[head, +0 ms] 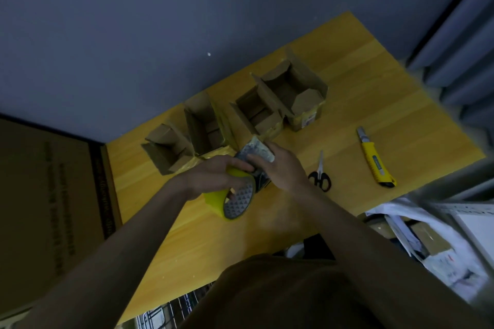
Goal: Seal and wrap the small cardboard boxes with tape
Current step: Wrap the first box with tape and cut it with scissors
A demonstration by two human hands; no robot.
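Head view: left hand (213, 177) gripped the yellow tape roll (235, 200), fingers curled over its rim, one finger inside the core; roll tilted, its open face toward the camera. Right hand (278, 168) held a small box (258, 153) already covered in grey-looking wrap, fingers curled round its near side, box tilted with its long axis running away from the person toward the open boxes. Roll sat just below-left of the box, touching or almost touching it; couldn't tell if a strip already bridged them. Both hands met over the wooden table (387, 104). Key relation: box lay up-right of the roll, so the tape likely has to be pulled along the box's long axis, left hand feeding, right hand turning. Four open cardboard boxes (211, 125) stood in a row behind the hands, flaps up, unsealed. Scissors (319, 176) just beside the right wrist, yellow utility knife (375, 160) further right, right hand nearer both
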